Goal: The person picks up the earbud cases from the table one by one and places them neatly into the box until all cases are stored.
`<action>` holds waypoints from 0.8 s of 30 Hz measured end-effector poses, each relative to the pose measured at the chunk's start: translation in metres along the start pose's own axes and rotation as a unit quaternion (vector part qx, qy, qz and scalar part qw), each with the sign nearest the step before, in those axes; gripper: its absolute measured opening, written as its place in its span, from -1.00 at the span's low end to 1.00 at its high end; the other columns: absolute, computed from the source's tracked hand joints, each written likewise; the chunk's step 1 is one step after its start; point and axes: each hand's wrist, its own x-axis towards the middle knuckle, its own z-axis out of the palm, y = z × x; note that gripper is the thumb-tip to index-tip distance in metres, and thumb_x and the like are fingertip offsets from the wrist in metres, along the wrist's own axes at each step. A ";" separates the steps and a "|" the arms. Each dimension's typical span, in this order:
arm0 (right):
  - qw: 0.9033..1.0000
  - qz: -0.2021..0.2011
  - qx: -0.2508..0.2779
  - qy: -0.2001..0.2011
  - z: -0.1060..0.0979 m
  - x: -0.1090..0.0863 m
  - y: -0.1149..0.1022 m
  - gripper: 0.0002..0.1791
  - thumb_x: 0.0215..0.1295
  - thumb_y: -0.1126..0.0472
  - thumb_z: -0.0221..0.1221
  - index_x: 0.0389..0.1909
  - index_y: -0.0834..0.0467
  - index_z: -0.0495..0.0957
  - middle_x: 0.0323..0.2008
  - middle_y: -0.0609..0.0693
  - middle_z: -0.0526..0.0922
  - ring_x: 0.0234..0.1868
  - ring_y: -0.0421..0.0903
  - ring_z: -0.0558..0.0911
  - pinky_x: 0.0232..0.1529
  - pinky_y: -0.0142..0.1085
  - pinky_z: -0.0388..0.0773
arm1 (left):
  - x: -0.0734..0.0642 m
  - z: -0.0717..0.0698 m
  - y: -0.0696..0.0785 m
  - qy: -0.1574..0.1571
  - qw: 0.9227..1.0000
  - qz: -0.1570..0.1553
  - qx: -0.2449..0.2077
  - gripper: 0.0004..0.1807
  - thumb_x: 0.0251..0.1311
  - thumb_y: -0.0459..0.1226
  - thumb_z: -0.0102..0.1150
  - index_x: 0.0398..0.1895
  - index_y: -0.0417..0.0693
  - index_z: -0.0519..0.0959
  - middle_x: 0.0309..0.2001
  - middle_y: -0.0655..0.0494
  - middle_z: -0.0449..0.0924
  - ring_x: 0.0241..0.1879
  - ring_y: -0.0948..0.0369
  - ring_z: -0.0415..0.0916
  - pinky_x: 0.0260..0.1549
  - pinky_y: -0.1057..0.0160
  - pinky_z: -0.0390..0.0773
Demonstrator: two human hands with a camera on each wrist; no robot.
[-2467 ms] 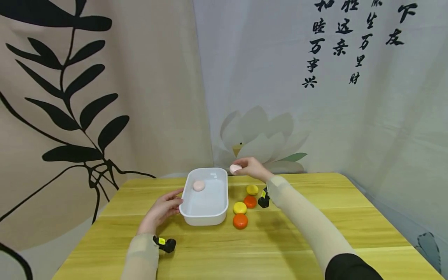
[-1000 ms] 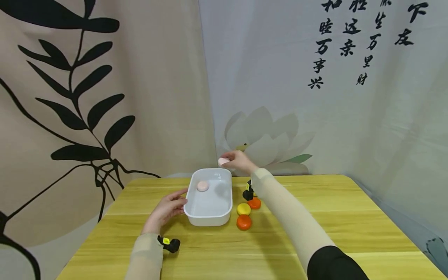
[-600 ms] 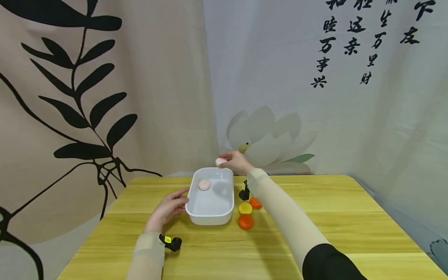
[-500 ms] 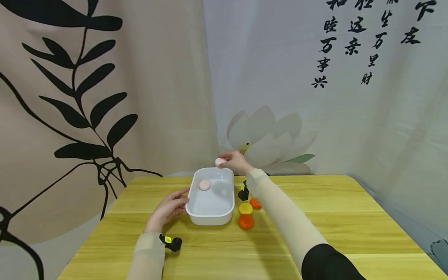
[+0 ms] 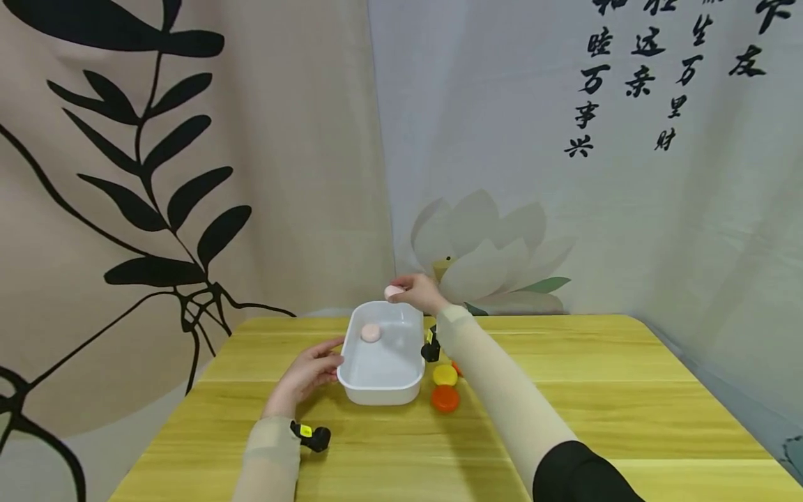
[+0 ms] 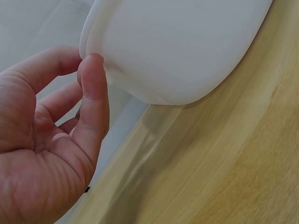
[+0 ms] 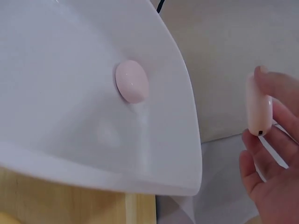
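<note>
A white, deep rectangular tub sits on the table. At its left rim is my left hand; in the left wrist view the thumb and index finger pinch the tub's edge. Past the tub's far right corner, my right hand holds a pale pink rounded disc between thumb and fingers. A small dark square shows on the disc's edge. Another pink disc lies inside the tub, toward its far left in the head view.
Right of the tub lie a yellow disc, an orange disc and part of a second orange one, mostly behind the right arm. A printed cloth hangs behind the wooden table.
My right hand has carried the pink disc left, from right of the tub to over its far right corner. The right forearm now covers the farther yellow disc. My left hand stays at the rim.
</note>
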 end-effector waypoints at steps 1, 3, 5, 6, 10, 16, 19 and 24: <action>1.000 0.002 0.000 -0.001 0.002 0.000 0.001 -0.51 0.11 0.12 0.41 0.07 0.20 0.61 -0.01 0.05 0.65 -0.03 -0.04 0.59 0.00 -0.23 0.54 | 0.000 0.001 -0.001 0.001 1.000 -0.002 -0.003 -0.41 0.29 -0.37 0.15 0.39 -0.23 0.29 -0.16 -0.20 0.50 -0.39 0.18 0.52 -0.36 0.32 0.60; 1.000 0.009 0.005 -0.003 0.005 0.000 0.003 -0.50 0.11 0.12 0.41 0.08 0.20 0.60 0.00 0.05 0.64 -0.03 -0.04 0.59 0.00 -0.23 0.54 | -0.001 0.002 -0.003 0.002 1.000 -0.005 -0.004 -0.40 0.29 -0.37 0.15 0.39 -0.23 0.29 -0.19 -0.15 0.51 -0.39 0.18 0.52 -0.36 0.32 0.60; 1.000 0.018 0.009 -0.008 0.009 -0.001 0.004 -0.49 0.11 0.13 0.41 0.10 0.20 0.59 0.01 0.05 0.63 -0.02 -0.04 0.58 0.01 -0.23 0.54 | -0.002 0.003 -0.004 -0.001 1.000 -0.007 -0.003 -0.40 0.29 -0.37 0.15 0.40 -0.24 0.28 -0.21 -0.11 0.51 -0.39 0.18 0.51 -0.36 0.32 0.60; 1.000 0.021 0.011 -0.009 0.011 -0.002 0.005 -0.48 0.12 0.14 0.40 0.11 0.21 0.58 0.02 0.05 0.63 -0.02 -0.04 0.58 0.02 -0.23 0.53 | -0.002 0.004 -0.004 -0.002 1.000 -0.007 -0.002 -0.39 0.29 -0.37 0.16 0.40 -0.24 0.27 -0.22 -0.09 0.50 -0.40 0.19 0.51 -0.36 0.32 0.60; 0.999 0.029 0.010 -0.006 0.017 -0.002 0.004 -0.49 0.13 0.15 0.39 0.12 0.21 0.57 0.03 0.06 0.63 -0.01 -0.04 0.58 0.04 -0.22 0.51 | -0.002 0.005 -0.004 0.003 1.000 -0.009 -0.003 -0.38 0.28 -0.35 0.17 0.40 -0.22 0.28 -0.22 -0.07 0.50 -0.40 0.19 0.51 -0.36 0.32 0.60; 0.999 0.039 0.015 0.016 0.024 0.001 0.003 -0.50 0.11 0.18 0.39 0.10 0.22 0.59 0.02 0.09 0.63 0.01 0.00 0.57 0.08 -0.16 0.49 | -0.001 0.003 0.000 0.006 1.000 -0.007 0.000 -0.38 0.29 -0.35 0.17 0.41 -0.21 0.27 -0.20 -0.11 0.50 -0.40 0.20 0.51 -0.38 0.33 0.59; 0.998 0.055 0.018 0.019 0.028 0.003 0.004 -0.49 0.11 0.18 0.39 0.11 0.22 0.58 0.03 0.09 0.62 0.03 0.01 0.55 0.11 -0.14 0.47 | -0.002 0.003 0.004 0.001 1.000 -0.009 -0.003 -0.39 0.30 -0.38 0.14 0.41 -0.24 0.26 -0.20 -0.11 0.51 -0.40 0.19 0.51 -0.37 0.32 0.59; 0.997 0.074 0.031 0.021 0.031 0.003 0.006 -0.48 0.11 0.21 0.39 0.12 0.23 0.56 0.07 0.11 0.60 0.06 0.03 0.53 0.14 -0.11 0.45 | -0.003 0.003 0.005 0.001 1.000 -0.010 -0.001 -0.39 0.29 -0.37 0.16 0.40 -0.24 0.27 -0.20 -0.09 0.51 -0.39 0.18 0.52 -0.34 0.30 0.60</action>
